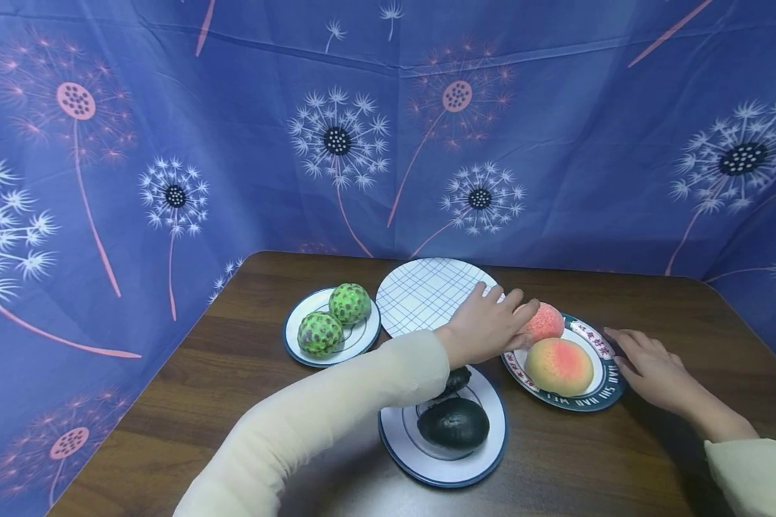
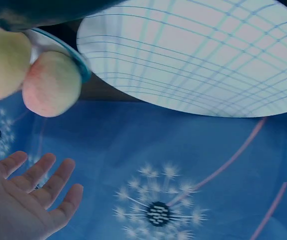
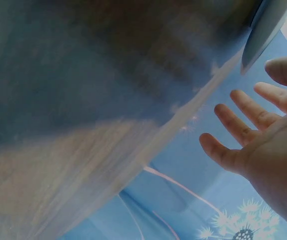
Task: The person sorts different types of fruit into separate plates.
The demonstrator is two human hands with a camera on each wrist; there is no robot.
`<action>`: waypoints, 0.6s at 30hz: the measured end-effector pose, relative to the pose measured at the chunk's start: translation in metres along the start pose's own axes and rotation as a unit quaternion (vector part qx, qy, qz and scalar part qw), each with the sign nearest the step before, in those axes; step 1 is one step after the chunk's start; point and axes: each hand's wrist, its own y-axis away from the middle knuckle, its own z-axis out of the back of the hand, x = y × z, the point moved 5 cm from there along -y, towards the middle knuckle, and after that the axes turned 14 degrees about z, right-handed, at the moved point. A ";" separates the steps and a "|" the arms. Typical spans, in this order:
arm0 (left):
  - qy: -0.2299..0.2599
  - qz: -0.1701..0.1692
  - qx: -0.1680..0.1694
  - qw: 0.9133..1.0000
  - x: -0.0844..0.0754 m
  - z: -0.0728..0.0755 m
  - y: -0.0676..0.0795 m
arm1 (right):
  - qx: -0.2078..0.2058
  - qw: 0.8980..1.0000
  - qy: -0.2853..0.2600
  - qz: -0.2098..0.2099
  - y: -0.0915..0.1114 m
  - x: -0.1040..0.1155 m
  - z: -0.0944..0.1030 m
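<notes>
My left hand (image 1: 487, 327) reaches over the grid-patterned plate (image 1: 420, 294), with its fingers spread at the left side of a pink peach (image 1: 548, 319). The left wrist view shows that hand's palm and loosely bent fingers, with nothing in them. Beside the pink one lies a yellow peach with a red blush (image 1: 558, 368). Both peaches are on a plate with a dark green, lettered rim (image 1: 594, 400). Close to this plate's right edge is my right hand (image 1: 655, 373), its fingers apart and holding nothing. In the right wrist view, its fingers (image 3: 243, 107) extend near a plate's edge.
Under my left forearm stands a blue-rimmed plate (image 1: 403, 449) with a smooth black oval (image 1: 454, 424) and another dark piece (image 1: 455, 380), partly hidden. At left, a small plate (image 1: 292, 337) bears two green speckled balls (image 1: 321, 333). A blue dandelion-print cloth (image 1: 245, 108) hangs behind the table.
</notes>
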 end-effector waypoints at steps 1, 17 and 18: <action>0.003 0.005 0.002 1.000 0.005 -0.002 0.001 | -0.005 1.000 -0.002 0.000 0.001 -0.001 0.001; 0.046 0.131 -0.013 0.990 0.102 -0.030 0.035 | -0.089 0.996 0.004 0.017 0.020 -0.003 0.014; 0.047 0.139 -0.015 0.989 0.109 -0.032 0.038 | -0.089 0.996 0.006 0.018 0.021 -0.003 0.014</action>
